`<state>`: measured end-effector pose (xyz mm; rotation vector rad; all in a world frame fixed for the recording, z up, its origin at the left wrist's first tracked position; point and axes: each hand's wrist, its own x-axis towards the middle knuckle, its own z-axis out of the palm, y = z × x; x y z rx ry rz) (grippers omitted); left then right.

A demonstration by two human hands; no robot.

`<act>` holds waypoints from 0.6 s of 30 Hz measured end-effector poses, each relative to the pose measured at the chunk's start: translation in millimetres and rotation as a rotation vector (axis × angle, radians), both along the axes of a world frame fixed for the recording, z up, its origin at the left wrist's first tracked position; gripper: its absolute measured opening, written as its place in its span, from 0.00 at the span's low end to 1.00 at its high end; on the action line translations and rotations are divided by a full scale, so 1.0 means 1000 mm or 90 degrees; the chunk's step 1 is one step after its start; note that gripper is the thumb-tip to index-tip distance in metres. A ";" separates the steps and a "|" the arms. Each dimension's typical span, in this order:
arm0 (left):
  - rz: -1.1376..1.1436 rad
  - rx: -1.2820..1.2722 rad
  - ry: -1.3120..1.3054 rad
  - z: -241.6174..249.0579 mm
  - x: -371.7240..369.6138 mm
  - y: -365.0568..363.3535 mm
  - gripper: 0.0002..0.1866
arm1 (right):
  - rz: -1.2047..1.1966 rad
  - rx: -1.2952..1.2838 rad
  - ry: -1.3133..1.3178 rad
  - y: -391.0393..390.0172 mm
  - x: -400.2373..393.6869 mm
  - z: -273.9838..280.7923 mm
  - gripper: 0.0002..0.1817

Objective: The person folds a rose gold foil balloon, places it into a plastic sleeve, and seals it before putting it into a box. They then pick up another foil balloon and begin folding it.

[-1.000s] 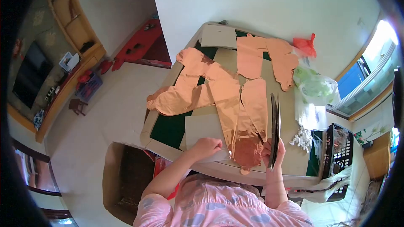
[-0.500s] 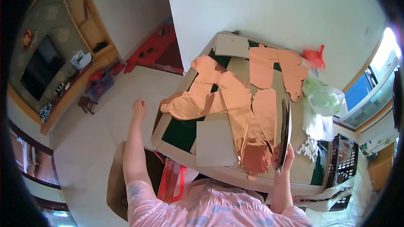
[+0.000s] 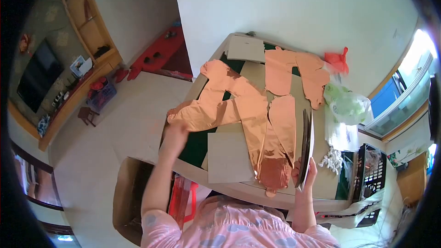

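My right hand [image 3: 307, 170] grips the lower end of a thin stack of flat sheets [image 3: 308, 147], held on edge over the table's right part. Flat rose-gold foil balloons [image 3: 250, 105] lie overlapping across the table. At the left end of one of them is my left hand [image 3: 175, 138], its fingers blurred by motion. A grey cardboard sheet [image 3: 229, 158] lies near the front edge, just left of the lower balloon ends. More flat foil balloons [image 3: 279, 71] are spread at the back of the table.
Grey boards [image 3: 245, 48] are stacked at the table's far corner. On the right are clear plastic bags [image 3: 347, 105], a bundle of white string [image 3: 331, 160] and a black crate [image 3: 371, 170]. An open cardboard box [image 3: 131, 197] stands on the floor at left.
My left hand has moved right from over the floor to the left end of the foil balloon. My right hand still holds the sheets; the whole view has shifted slightly.
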<state>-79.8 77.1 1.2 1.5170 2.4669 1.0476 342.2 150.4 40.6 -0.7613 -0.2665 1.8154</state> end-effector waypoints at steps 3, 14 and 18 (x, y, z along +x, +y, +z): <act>-0.310 -0.073 -0.106 -0.019 0.076 -0.015 0.06 | 0.017 -0.030 -0.020 -0.003 -0.010 0.009 0.12; -0.174 -0.226 0.193 -0.034 0.170 -0.022 0.06 | 0.027 0.007 -0.162 0.001 -0.002 -0.021 0.18; -0.101 -0.329 0.028 -0.016 0.151 -0.018 0.05 | 0.013 0.000 -0.181 0.002 -0.007 -0.007 0.18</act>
